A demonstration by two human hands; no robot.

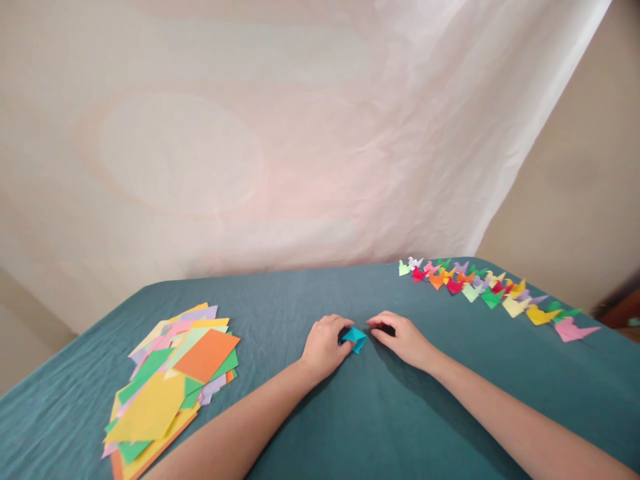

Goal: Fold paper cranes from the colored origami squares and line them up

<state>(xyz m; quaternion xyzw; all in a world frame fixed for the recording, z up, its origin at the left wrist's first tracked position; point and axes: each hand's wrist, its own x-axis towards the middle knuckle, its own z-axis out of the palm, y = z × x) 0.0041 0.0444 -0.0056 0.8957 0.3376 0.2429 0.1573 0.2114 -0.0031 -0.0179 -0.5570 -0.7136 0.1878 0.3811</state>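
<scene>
A small blue folded paper [355,339] is pinched between the thumb and fingers of my left hand [327,343], low over the middle of the table. Part of the paper is hidden behind those fingers. Just to its right, my right hand [403,339] is curled with a slight gap between thumb and index finger. Nothing shows in that hand, and its fingertips are a little apart from the blue paper.
Loose coloured paper sheets [150,407] are piled at the left, with an orange sheet [207,355] on top. Rows of small folded paper birds [515,305] stand at the back right. A dark green cloth [280,297] covers the table; a pale sheet [310,147] hangs behind.
</scene>
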